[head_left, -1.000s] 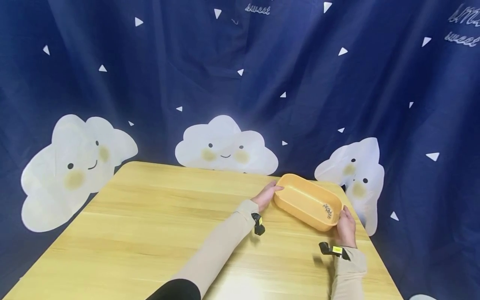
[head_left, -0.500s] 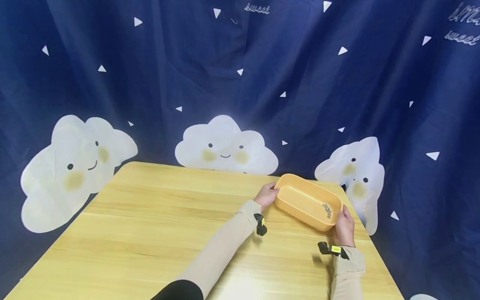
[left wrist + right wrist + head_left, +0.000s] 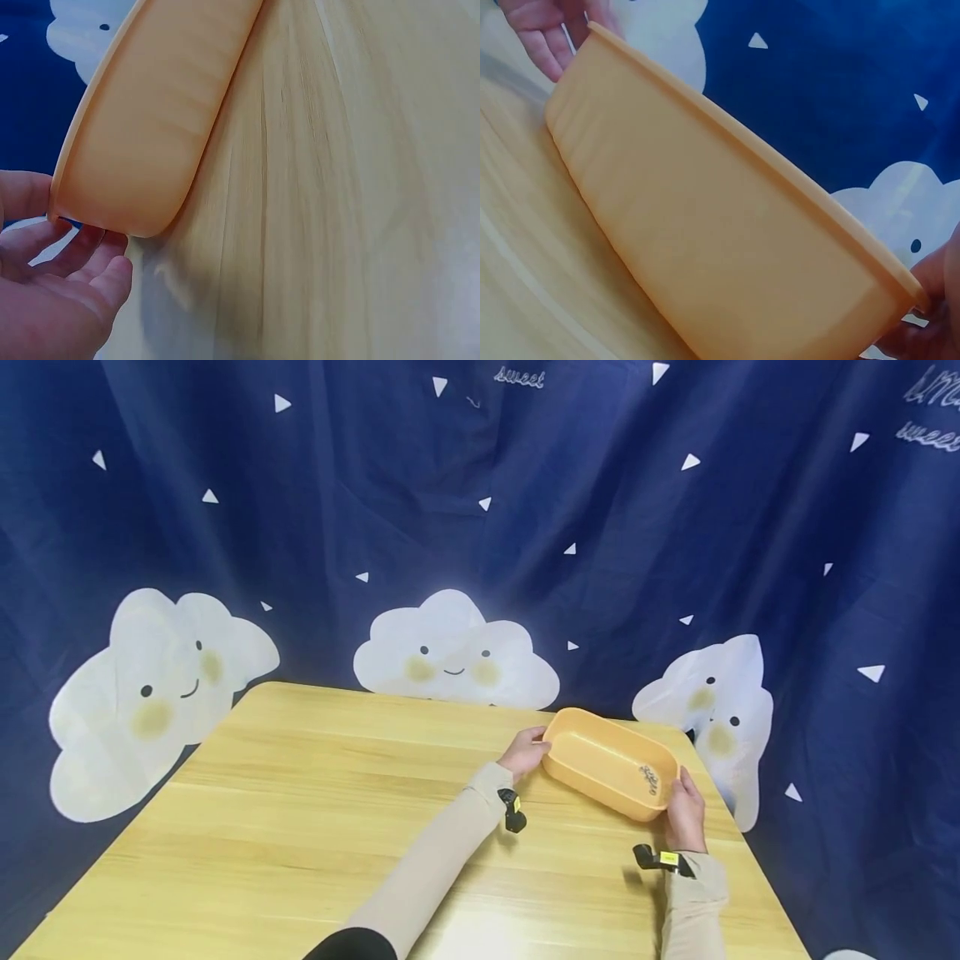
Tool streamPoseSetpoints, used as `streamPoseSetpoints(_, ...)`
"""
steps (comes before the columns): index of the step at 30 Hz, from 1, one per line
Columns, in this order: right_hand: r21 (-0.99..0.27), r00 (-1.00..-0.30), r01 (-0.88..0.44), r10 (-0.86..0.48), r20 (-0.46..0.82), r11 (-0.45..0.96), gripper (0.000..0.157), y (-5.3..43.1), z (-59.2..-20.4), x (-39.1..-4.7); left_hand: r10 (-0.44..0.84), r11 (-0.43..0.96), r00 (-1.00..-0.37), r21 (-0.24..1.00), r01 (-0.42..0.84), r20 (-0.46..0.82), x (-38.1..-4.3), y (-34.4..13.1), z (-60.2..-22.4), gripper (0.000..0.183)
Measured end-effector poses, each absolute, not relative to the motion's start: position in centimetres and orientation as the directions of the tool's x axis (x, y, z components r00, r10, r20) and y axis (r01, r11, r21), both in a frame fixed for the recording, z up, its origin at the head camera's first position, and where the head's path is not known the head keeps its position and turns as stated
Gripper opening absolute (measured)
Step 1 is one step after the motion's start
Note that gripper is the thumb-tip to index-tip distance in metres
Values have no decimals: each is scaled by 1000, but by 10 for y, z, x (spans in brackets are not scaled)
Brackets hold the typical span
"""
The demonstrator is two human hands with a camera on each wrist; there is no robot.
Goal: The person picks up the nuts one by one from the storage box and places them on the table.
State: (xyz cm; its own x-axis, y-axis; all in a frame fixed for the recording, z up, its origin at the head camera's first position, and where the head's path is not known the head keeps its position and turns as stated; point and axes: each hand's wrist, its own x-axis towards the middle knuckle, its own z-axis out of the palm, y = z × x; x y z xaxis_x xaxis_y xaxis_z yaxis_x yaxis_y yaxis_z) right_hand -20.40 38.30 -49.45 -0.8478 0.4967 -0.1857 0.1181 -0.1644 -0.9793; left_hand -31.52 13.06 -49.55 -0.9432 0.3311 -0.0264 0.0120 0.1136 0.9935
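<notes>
A yellow-orange oblong plastic basin sits at the far right of the wooden table, slanting across it. Several small metallic pieces, too small to identify, lie in its right end. My left hand holds the rim at the left end. In the left wrist view, that hand has its thumb over the rim and its fingers beneath it. My right hand grips the opposite end. In the right wrist view, only part of the right hand shows at the rim beside the basin's long wall.
The wooden table stretches to the left and front of the basin. A dark blue curtain with printed clouds hangs behind the table's far edge. A black wrist camera is strapped to the left sleeve, and another to the right.
The basin has shifted slightly left with both hands on it. The left thumb reaches less far over the rim than a second ago. The metallic pieces stay in the right end.
</notes>
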Motion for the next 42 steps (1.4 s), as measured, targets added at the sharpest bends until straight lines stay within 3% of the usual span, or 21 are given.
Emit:
streamPoseSetpoints(17, -989, -885, 150, 447, -133, 2, 56, 360, -496, -209, 387, 17, -919, 996, -83, -83, -306, 89, -504, 54)
streamPoseSetpoints(33, -989, -929, 127, 358, -91, 79, 56, 342, -497, -216, 424, 16, -895, 990, -142, -136, -278, 47, -493, 64)
streamPoseSetpoints(42, -976, -945, 153, 312, -100, 152, 56, 330, -496, -217, 375, 81, -912, 986, -144, -164, -264, 28, -495, 65)
